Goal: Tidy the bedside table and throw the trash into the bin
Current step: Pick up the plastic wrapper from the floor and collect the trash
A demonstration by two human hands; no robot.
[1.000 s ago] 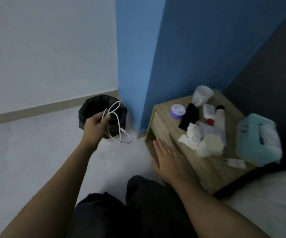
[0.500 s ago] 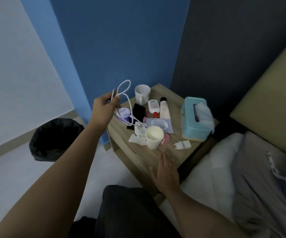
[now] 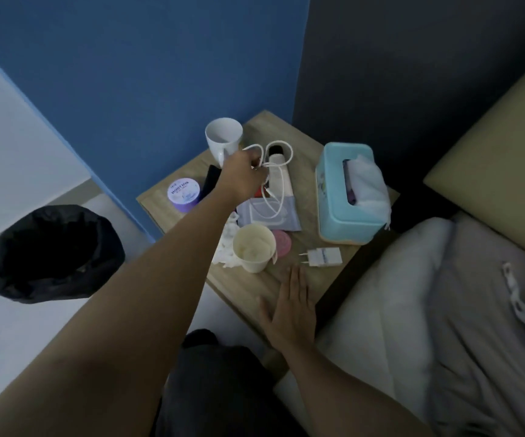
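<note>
My left hand (image 3: 244,176) grips a looped white cable (image 3: 281,152) above the back of the wooden bedside table (image 3: 261,285). The cable's loops hang over a white bottle (image 3: 281,181) and a grey-white packet (image 3: 278,216). My right hand (image 3: 291,305) lies flat on the table's front edge, fingers straight. A cream paper cup (image 3: 254,250) stands on the table beside crumpled white tissue (image 3: 227,252). The black-lined bin (image 3: 49,253) stands on the floor at the left.
Also on the table: a white mug (image 3: 223,138), a purple jar (image 3: 183,194), a dark flat object (image 3: 210,182), a pink disc (image 3: 281,242), a white charger plug (image 3: 324,257) and a teal tissue box (image 3: 349,190). Bedding (image 3: 428,294) lies right; blue wall (image 3: 128,74) behind.
My left hand carried the white cable from over the bin to above the back of the table. My view swung right. My right hand stayed flat on the table edge.
</note>
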